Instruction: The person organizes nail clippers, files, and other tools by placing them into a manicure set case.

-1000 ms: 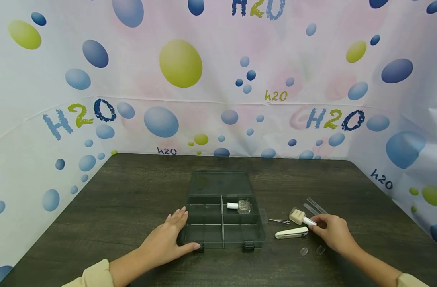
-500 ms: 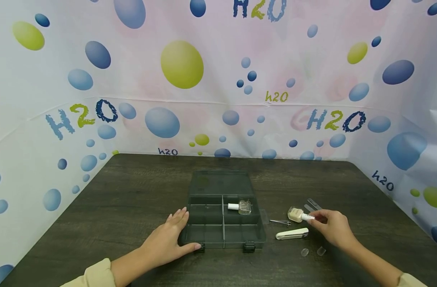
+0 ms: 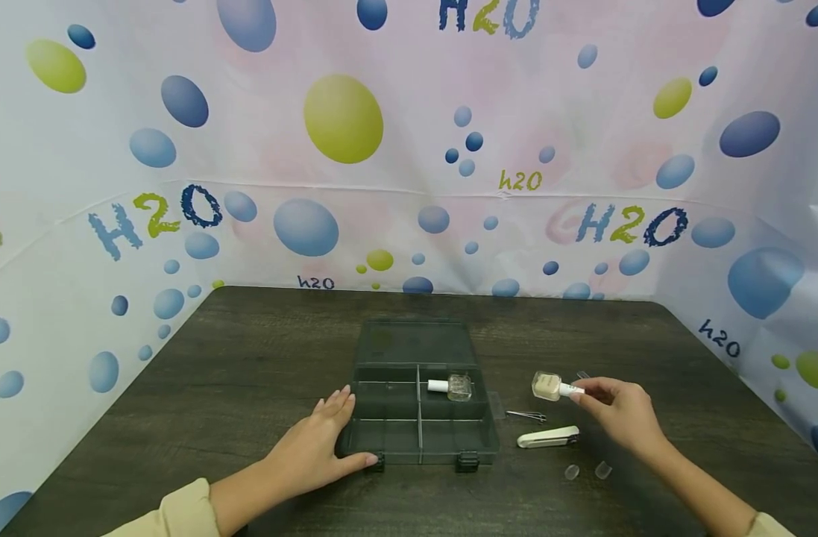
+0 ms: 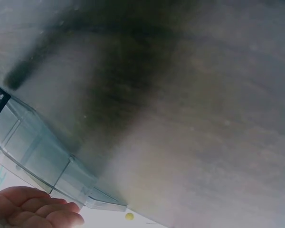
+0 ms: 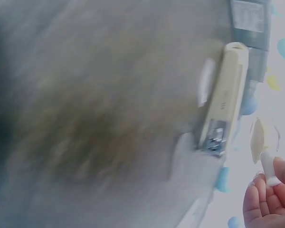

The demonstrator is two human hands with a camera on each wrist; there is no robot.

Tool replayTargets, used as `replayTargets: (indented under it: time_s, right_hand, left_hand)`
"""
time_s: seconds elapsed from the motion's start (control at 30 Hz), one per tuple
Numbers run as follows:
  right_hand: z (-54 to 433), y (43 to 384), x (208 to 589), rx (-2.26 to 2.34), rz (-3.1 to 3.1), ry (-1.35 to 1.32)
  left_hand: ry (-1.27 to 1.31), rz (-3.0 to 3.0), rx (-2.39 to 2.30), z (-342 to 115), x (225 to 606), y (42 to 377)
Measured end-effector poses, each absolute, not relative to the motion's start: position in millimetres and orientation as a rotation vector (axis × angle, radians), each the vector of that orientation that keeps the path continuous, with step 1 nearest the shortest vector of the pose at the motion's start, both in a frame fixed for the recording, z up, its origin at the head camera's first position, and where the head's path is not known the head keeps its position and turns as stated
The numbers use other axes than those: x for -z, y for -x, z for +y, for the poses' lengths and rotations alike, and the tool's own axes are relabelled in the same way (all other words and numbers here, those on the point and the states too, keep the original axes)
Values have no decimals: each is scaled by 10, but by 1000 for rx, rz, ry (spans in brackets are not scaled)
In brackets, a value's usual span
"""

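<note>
My right hand (image 3: 623, 421) pinches a bottle of cream nail polish (image 3: 546, 385) by its white cap, holding it sideways above the table. The right wrist view shows the white cap (image 5: 269, 168) between thumb and fingers. My left hand (image 3: 309, 453) lies along the left side of a dark see-through divided box (image 3: 385, 436), its thumb at the front left latch and its fingers extended. The box's lid (image 3: 411, 343) is tilted back. Inside the rear right compartment lies a clear nail polish bottle (image 3: 458, 388) with a white cap.
Right of the box lie a cream nail clipper (image 3: 548, 437) and a slim metal tool (image 3: 526, 415). Nearer the front are two small clear pieces, one a clear disc (image 3: 572, 472). A clear strip (image 3: 582, 375) shows partly behind my right hand. A patterned curtain (image 3: 409, 149) surrounds the table.
My right hand has raised the cream nail polish from the table and moved it slightly left and away from me. My left hand stays at the box.
</note>
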State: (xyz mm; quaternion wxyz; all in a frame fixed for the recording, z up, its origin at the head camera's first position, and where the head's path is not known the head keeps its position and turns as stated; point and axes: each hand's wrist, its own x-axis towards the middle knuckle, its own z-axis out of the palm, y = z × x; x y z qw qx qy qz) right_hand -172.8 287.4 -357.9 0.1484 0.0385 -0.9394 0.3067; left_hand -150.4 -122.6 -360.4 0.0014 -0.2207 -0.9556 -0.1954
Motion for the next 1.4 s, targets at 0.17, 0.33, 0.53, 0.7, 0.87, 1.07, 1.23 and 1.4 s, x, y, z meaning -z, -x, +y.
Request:
replayTargets:
  time_s: [0.17, 0.33, 0.53, 0.7, 0.87, 1.07, 1.23, 1.4]
  right_hand:
    - [2789, 1738, 3480, -954, -2700, -129]
    - [2653, 1758, 3447, -1025, -2688, -146]
    - [2471, 1792, 3469, -1144, -2678, -171]
    - [2324, 1829, 3485, -1204, -2670, -210]
    - [2178, 1884, 3492, -1255, -2666, -270]
    - [2011, 1958, 3501, -1325, -2653, -376]
    - [1889, 1999, 3523, -1312, -2674, -445]
    - [1808, 2040, 3541, -1261, -2694, -520]
  left_hand:
    - [719, -2983, 601, -1233, 3595, 1506]
    - [744, -2979, 597, -1225, 3574, 1510]
    - [749, -2981, 600, -1201, 3555, 1508]
    - [744, -2984, 592, -1195, 3569, 1510]
    - [746, -2983, 590, -1194, 3573, 1511]
    - [740, -2987, 589, -1198, 3574, 1510]
    - [740, -2984, 586, -1199, 3579, 1509]
    - [742, -2984, 583, -1197, 3574, 1511]
